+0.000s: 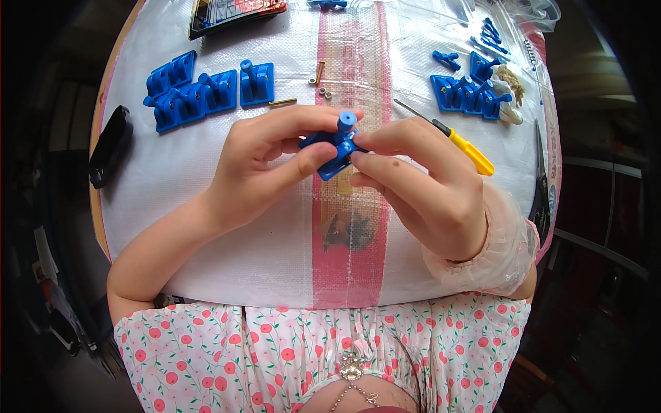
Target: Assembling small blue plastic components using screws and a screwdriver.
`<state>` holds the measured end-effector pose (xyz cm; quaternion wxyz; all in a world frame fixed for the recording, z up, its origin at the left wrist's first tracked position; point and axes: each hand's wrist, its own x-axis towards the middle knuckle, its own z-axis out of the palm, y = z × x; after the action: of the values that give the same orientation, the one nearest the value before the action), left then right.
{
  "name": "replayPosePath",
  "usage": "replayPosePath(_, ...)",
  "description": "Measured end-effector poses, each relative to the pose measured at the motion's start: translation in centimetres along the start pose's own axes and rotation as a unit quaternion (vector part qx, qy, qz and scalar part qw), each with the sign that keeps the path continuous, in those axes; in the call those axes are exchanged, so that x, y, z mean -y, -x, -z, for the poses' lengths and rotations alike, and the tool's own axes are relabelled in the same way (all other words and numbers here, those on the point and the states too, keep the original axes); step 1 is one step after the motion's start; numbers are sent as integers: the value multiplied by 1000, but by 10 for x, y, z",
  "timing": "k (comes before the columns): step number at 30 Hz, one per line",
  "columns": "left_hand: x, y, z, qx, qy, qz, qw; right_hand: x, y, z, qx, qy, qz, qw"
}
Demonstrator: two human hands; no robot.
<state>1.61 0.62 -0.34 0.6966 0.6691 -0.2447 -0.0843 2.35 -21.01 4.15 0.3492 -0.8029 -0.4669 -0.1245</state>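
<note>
Over the middle of the table, both hands meet on a small blue plastic bracket (333,168) with a round upright peg. My left hand (258,155) holds it from the left, thumb in front and fingers behind. My right hand (434,182) pinches at its right side, thumb and fingertips pressed close to a shiny spot. Whether a small nut or bolt sits between those right fingertips is hidden. Just beyond my left hand lie a brass bolt (282,102), a second bolt (320,71) and several small nuts (328,95).
Blue brackets (220,89) stand grouped at the far left, more (458,96) at the far right. A yellow-handled screwdriver (474,153) lies beside my right hand. A black case-like object (111,146) is at the left edge, scissors (542,193) at the right, a black tray (200,31) at the back.
</note>
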Motion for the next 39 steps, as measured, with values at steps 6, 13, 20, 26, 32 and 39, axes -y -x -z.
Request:
replayPosePath(6,3,-1,0,-19,0,5,1000,1,3,-1,53,115,103,987)
replayPosePath(13,1,0,-1,1,21,-13,1000,-7,2,-2,15,11,49,999)
replayPosePath(20,-1,-1,0,14,14,-21,1000,-7,4,-13,-25,18,43,999)
replayPosePath(26,1,1,-1,24,-2,-31,999,-7,-2,-8,-25,-44,-53,997)
replayPosePath(32,2,-5,-6,-7,-45,-61,997,-16,4,-14,-25,-201,-159,966)
replayPosePath(39,2,-5,-5,-27,-146,-52,988,-6,4,-12,-8,-264,-260,929)
